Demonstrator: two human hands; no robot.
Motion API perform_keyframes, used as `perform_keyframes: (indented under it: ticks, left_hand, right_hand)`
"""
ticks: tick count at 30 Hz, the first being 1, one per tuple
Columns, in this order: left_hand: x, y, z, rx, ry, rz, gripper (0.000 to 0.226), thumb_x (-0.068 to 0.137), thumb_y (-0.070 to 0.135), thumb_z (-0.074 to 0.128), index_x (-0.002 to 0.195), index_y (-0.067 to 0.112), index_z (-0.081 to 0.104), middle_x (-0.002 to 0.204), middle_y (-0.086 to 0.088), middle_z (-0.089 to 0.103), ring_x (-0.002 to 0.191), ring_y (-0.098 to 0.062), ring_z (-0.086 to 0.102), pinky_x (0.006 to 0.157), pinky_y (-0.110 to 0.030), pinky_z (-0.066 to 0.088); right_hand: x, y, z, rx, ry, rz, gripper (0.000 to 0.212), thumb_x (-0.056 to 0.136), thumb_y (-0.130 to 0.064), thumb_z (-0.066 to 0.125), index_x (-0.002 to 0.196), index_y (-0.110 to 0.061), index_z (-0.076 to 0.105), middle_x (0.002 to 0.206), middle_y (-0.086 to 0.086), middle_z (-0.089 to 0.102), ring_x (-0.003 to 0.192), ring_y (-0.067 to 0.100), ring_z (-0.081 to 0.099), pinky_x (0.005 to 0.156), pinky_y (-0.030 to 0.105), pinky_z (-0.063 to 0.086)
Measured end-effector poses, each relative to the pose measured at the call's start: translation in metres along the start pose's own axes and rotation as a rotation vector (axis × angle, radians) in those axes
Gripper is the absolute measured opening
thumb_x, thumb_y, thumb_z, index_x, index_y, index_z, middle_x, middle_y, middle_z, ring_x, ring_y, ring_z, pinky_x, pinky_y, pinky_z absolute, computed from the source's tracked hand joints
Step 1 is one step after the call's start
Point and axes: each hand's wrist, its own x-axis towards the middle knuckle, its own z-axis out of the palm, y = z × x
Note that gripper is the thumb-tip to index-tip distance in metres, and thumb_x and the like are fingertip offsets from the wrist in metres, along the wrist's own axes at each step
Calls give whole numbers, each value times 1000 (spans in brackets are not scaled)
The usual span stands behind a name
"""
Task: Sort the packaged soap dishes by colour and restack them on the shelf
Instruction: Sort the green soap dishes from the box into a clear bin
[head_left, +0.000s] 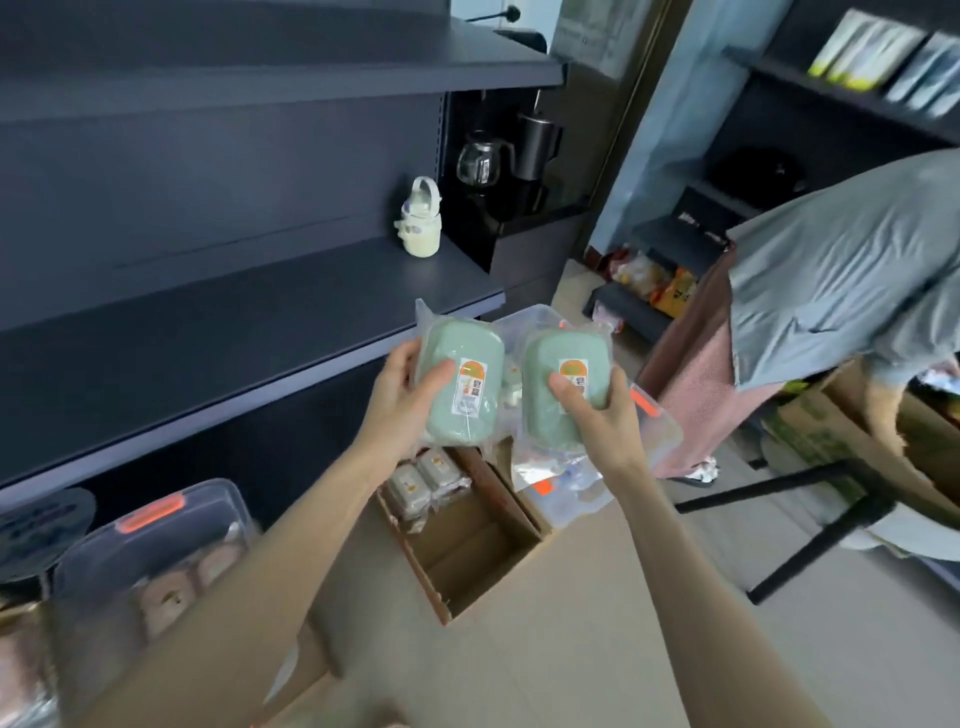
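Gripping one packaged green soap dish apiece, the left hand (402, 389) and right hand (602, 421) hold the left dish (462, 343) and right dish (545, 364) side by side, not touching, long axes pointing up and away. Farther off, up and leftward, runs the shelf (234, 343). The left hand is nearer it, so its dish probably goes first.

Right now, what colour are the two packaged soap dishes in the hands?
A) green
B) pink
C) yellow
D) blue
A: the left hand holds the left soap dish and the right hand holds the right soap dish, and both dishes are pale green inside clear wrapping.
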Motion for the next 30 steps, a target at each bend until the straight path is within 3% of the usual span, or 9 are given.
perform_keyframes:
  ticks: [3,9,13,16,19,21,25,28,30]
  left_hand:
    - [35,-16,50,19,-45,-36,19,94,31,57,108,44,54,96,24,70,90,-1,68,62,-17,53]
    - [92,-64,150,47,33,-59,21,100,39,44,118,49,46,96,26,66,88,6,66,60,-13,51]
    - [118,-91,193,75,144,-75,17,94,37,56,105,45,46,95,21,66,88,2,67,61,-16,52]
    - [140,-106,205,105,250,-109,40,81,40,72,110,37,43,101,15,61,82,7,65,59,-11,50]
    - [166,-123,205,201,348,-174,60,77,43,75,120,21,38,102,10,59,76,11,63,54,-9,48]
    - [187,-140,202,230,401,-207,60,78,43,74,120,18,39,101,10,60,73,10,64,52,-9,47]
    - [232,-173,194,287,488,-266,52,81,41,72,117,20,41,101,7,62,81,0,64,61,-15,52]
    - [265,-201,188,324,502,-311,49,82,40,71,117,21,42,105,4,62,92,-10,64,68,-20,55]
    - [286,-219,185,364,533,-329,52,83,42,69,122,18,45,102,7,60,93,-11,62,67,-17,53]
  right_hand:
    - [46,7,-34,-26,31,-35,45,82,-38,74,119,-25,52,94,-13,66,84,1,67,70,20,54]
    - [145,36,-96,-28,-43,-18,48,85,-38,71,121,-24,43,101,-9,63,93,12,68,76,34,58]
    - [206,53,-120,-27,-145,36,58,82,-31,76,125,-15,41,98,-11,61,87,5,67,73,30,57]
    - [249,69,-118,-32,-244,103,63,80,-22,78,126,-13,35,102,-7,59,92,9,64,80,33,57]
    - [286,92,-106,-75,-318,148,69,80,-17,78,130,-11,31,115,2,57,98,10,65,78,24,57]
    - [312,109,-94,-104,-345,165,64,80,-16,78,123,-12,32,110,3,60,91,6,66,73,21,56]
    - [362,148,-70,-154,-369,210,56,79,-17,78,111,-20,32,98,-8,60,92,15,64,84,39,55]
    - [396,179,-57,-224,-402,208,51,78,-27,79,103,-31,35,97,-11,62,89,12,65,77,30,54]
    - [419,200,-49,-289,-428,217,54,76,-36,80,110,-29,39,107,0,64,97,17,63,81,33,53]
